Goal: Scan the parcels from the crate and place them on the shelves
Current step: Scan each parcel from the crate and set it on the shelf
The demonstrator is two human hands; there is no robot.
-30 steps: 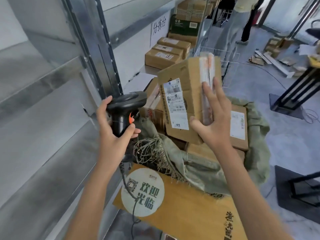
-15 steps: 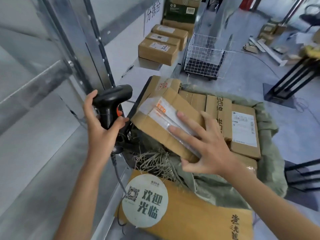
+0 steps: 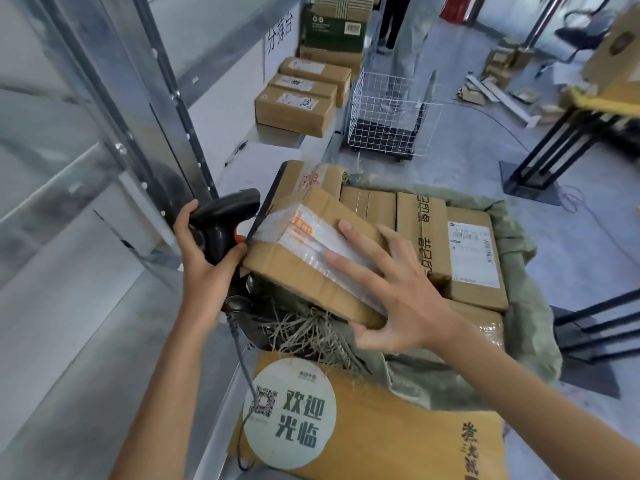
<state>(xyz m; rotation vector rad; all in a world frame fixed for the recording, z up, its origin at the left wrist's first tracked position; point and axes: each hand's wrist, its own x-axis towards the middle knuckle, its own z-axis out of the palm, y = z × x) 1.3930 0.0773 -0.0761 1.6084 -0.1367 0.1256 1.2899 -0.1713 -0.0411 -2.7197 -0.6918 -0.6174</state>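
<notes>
Both hands are busy: left hand [image 3: 204, 268] is gripping the scanner [image 3: 221, 223], right hand [image 3: 398, 292] is clasping a tilted parcel [image 3: 304, 258] over the crate [image 3: 519, 271].

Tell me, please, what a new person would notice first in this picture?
Most striking is the taped cardboard parcel at the centre, tilted, gripped by the right hand. Just left of it, the left hand holds a black barcode scanner. Behind lie more parcels in a green sack.
</notes>
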